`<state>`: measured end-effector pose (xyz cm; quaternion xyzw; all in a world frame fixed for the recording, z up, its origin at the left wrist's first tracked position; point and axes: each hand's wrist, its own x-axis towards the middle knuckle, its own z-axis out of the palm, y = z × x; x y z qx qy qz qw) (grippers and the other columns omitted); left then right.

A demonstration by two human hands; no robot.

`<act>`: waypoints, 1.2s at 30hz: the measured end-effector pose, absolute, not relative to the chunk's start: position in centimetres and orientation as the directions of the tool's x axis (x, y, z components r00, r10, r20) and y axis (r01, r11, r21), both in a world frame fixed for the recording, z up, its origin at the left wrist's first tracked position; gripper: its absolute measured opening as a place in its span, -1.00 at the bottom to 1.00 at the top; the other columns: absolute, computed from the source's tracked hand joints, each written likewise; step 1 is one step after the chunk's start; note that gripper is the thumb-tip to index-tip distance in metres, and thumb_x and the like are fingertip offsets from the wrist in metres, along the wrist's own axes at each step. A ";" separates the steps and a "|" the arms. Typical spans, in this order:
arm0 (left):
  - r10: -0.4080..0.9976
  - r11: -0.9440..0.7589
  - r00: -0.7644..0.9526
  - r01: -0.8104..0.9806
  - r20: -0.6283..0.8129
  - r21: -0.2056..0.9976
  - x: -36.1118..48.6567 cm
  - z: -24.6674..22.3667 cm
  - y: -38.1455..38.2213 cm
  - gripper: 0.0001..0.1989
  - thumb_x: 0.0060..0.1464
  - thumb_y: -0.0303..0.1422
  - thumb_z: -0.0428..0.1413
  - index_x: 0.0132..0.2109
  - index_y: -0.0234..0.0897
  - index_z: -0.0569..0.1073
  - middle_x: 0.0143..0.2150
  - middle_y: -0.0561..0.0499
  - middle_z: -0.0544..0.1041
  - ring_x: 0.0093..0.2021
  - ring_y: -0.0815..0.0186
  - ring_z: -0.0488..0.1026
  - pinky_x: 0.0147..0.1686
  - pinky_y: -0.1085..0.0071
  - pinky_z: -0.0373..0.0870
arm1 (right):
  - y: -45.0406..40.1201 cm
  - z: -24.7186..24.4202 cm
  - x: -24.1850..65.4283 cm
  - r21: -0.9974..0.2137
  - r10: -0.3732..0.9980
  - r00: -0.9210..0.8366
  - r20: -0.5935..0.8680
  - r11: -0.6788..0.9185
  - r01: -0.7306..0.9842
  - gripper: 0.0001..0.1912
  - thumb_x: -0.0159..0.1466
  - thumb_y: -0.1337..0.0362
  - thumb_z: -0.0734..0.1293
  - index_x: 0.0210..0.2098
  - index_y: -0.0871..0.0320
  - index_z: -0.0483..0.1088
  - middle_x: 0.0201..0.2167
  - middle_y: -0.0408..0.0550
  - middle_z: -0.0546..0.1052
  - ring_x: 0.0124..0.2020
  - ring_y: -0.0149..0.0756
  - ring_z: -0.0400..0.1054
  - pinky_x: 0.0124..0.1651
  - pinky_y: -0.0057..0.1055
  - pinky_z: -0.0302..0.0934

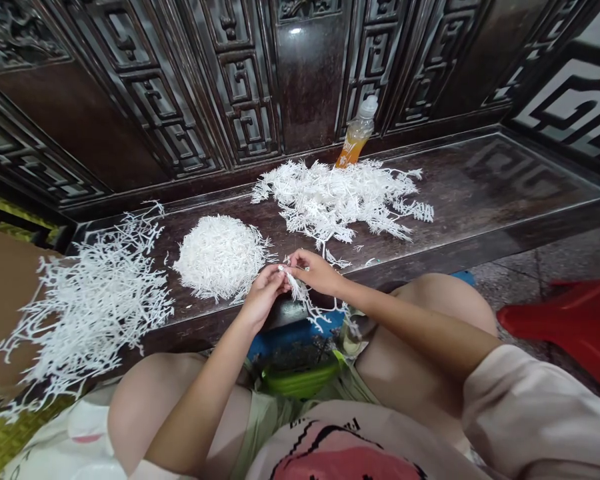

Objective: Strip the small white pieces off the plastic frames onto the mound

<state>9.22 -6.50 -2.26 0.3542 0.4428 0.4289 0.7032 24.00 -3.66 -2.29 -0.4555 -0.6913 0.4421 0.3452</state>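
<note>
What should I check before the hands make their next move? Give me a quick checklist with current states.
1. Branched white piece held at the fingertips of the left hand and right hand: ok.
2. Rounded heap apart from the pile by the bottle: ok, bare wood shows between.
3. Left-hand pile fully on the bench: not ok, strands spread over the cardboard.
4. Bench free of stray bits: not ok, a few lie near the front edge.
5. Bottle capped: ok.
6. Bottle's base steady: cannot tell, the pile hides it.
</note>
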 end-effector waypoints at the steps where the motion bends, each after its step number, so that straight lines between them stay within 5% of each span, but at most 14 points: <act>1: 0.928 0.352 0.220 -0.249 -0.301 0.902 9.2 -2.3 -6.5 -0.75 -0.13 -0.27 0.11 -0.27 -0.28 0.33 -0.45 0.09 0.37 -0.45 0.49 0.30 -0.33 0.51 0.24 | -3.6 -2.3 24.0 -0.911 0.931 -0.358 0.067 0.203 0.358 -0.78 0.11 0.14 0.23 -0.45 0.20 0.27 -0.35 -0.09 0.38 -0.24 -0.38 0.25 -0.13 -0.38 0.12; 9: 0.987 0.149 0.042 0.137 -0.156 0.979 8.7 -2.5 -6.2 -0.73 -0.12 -0.18 0.07 -0.36 -0.33 0.41 -0.44 0.05 0.41 -0.41 0.41 0.30 -0.35 0.49 0.21 | -4.0 -2.0 24.0 -0.848 0.937 -0.331 -0.107 0.087 0.522 -0.47 0.24 0.01 -0.06 -0.26 0.15 0.42 0.08 0.03 0.18 0.14 -0.19 -0.06 0.14 -0.15 -0.20; 17: 0.989 0.143 -0.063 0.234 -0.132 0.962 8.3 -2.6 -5.9 -0.72 -0.11 -0.18 0.05 -0.40 -0.34 0.46 -0.48 0.03 0.46 -0.42 0.36 0.35 -0.35 0.46 0.22 | -4.7 -1.4 24.3 -0.746 0.958 -0.242 0.152 0.272 0.608 -0.50 0.16 -0.06 0.07 -0.09 0.11 0.31 0.16 0.04 -0.02 0.19 -0.10 -0.25 0.15 -0.10 -0.25; 21: 0.991 0.122 -0.093 0.298 -0.098 0.947 8.1 -2.6 -5.9 -0.72 -0.10 -0.19 0.05 -0.40 -0.33 0.48 -0.44 0.01 0.49 -0.40 0.33 0.37 -0.34 0.45 0.23 | -5.0 -1.1 24.0 -0.775 0.900 -0.375 0.223 0.397 0.492 -0.58 0.16 0.03 0.14 -0.10 0.14 0.28 0.01 0.06 0.19 0.06 -0.21 0.04 0.08 -0.22 -0.07; 25: 0.995 0.090 -0.061 0.308 -0.075 0.947 8.2 -2.4 -6.0 -0.72 -0.07 -0.19 0.02 -0.39 -0.32 0.48 -0.41 0.00 0.50 -0.36 0.32 0.39 -0.32 0.45 0.24 | -4.8 -1.8 23.6 -0.886 0.900 -0.428 0.089 0.267 0.378 -0.62 0.15 0.09 0.18 -0.13 0.18 0.26 -0.20 -0.01 0.36 -0.19 -0.31 0.23 -0.12 -0.34 0.11; 30: 0.997 0.041 -0.078 0.346 -0.015 0.937 8.2 -2.6 -5.9 -0.77 -0.07 -0.22 0.03 -0.39 -0.31 0.44 -0.41 0.01 0.46 -0.36 0.34 0.36 -0.31 0.45 0.23 | -4.1 -2.3 23.6 -0.932 0.884 -0.466 -0.037 0.138 0.336 -0.70 0.17 0.12 0.12 -0.45 0.23 0.28 -0.49 -0.13 0.36 -0.41 -0.39 0.22 -0.28 -0.43 0.11; 36: 0.999 0.042 -0.010 0.320 -0.041 0.946 8.2 -2.7 -5.9 -0.78 -0.02 -0.23 -0.03 -0.38 -0.29 0.37 -0.43 0.05 0.41 -0.38 0.38 0.32 -0.33 0.49 0.20 | -4.0 -2.0 23.9 -0.938 0.864 -0.485 -0.135 0.047 0.345 -0.72 0.13 0.10 0.16 -0.45 0.22 0.25 -0.58 -0.20 0.28 -0.53 -0.45 0.16 -0.41 -0.49 0.06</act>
